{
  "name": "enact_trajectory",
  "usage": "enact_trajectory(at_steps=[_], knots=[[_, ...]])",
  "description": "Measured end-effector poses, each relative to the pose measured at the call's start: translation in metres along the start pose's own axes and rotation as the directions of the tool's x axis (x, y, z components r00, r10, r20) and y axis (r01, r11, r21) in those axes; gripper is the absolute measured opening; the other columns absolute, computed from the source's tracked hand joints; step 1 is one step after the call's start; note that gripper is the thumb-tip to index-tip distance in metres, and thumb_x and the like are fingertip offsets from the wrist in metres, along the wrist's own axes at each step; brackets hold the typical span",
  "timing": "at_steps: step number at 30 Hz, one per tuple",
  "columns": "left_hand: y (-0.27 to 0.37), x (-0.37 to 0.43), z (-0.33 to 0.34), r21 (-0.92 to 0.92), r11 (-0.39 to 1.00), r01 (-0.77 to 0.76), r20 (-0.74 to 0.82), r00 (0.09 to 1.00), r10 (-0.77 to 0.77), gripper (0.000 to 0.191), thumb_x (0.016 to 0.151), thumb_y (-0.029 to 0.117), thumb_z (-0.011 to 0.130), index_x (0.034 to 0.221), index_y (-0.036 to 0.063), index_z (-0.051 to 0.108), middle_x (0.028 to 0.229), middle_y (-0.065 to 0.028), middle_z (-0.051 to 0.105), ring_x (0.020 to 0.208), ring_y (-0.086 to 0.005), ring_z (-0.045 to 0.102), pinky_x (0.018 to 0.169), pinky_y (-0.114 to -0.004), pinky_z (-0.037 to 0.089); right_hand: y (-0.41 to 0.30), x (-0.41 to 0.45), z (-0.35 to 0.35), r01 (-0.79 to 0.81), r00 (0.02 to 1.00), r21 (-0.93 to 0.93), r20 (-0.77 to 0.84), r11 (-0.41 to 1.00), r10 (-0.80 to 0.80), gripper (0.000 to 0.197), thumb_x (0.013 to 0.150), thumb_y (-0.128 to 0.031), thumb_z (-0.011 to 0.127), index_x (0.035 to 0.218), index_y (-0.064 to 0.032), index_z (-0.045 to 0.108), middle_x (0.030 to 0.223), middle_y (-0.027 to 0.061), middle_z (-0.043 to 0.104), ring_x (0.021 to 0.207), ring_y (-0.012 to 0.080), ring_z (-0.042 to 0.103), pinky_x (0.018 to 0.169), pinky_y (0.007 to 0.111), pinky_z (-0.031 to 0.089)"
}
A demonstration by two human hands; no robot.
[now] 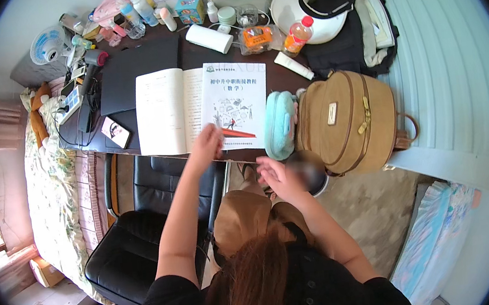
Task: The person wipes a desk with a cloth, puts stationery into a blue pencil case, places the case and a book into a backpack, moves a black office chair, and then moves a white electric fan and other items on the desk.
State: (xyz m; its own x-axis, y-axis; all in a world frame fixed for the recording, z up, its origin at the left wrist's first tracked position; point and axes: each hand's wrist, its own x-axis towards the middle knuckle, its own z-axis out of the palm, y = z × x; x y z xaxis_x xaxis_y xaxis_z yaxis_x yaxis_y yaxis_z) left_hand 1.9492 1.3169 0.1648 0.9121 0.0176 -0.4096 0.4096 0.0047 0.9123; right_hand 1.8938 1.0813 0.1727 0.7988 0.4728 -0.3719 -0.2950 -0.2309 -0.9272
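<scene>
My left hand is over the lower left corner of a white paperback mathematics textbook. Its fingers are bent and blurred, and whether they grip the cover cannot be told. The textbook lies partly on the right-hand page of an open book. Just off the desk's front edge, my right hand is held in the air with loosely curled fingers and nothing in it. Above that hand, a fluffy turquoise pouch stands between the textbook and a tan backpack.
A black laptop lies behind the open book, with a phone to its front left. A juice bottle and a white tube stand near the backpack. The black office chair is at my left.
</scene>
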Motion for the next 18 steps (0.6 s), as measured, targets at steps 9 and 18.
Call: enact_trajectory(at_steps=[9, 18], knots=[[0.051, -0.025, 0.017, -0.621, 0.723, 0.303, 0.452, 0.892, 0.015, 0.020, 0.098, 0.026, 0.038, 0.088, 0.0098, 0.042, 0.066, 0.0050, 0.030, 0.054, -0.0052, 0.025, 0.046, -0.019, 0.022, -0.106, 0.064, 0.006, 0.122, 0.977, -0.108, -0.164, 0.987, -0.139, 0.017, 0.090, -0.009, 0.051, 0.103, 0.0014, 0.054, 0.087, 0.0134, 0.060, 0.077, 0.0155, 0.059, 0.068, 0.027, 0.046], [0.056, -0.016, 0.013, -0.321, 0.946, 0.046, 0.250, 0.967, 0.038, 0.035, 0.099, 0.032, 0.030, 0.074, 0.0090, 0.037, 0.063, 0.0042, 0.028, 0.052, -0.0058, 0.024, 0.046, -0.021, 0.022, -0.145, 0.090, -0.014, 0.422, 0.850, -0.616, 0.014, 0.665, -0.527, 0.010, 0.086, -0.008, 0.053, 0.087, 0.0016, 0.056, 0.075, 0.0137, 0.051, 0.068, 0.0293, 0.051, 0.062, 0.035, 0.042]])
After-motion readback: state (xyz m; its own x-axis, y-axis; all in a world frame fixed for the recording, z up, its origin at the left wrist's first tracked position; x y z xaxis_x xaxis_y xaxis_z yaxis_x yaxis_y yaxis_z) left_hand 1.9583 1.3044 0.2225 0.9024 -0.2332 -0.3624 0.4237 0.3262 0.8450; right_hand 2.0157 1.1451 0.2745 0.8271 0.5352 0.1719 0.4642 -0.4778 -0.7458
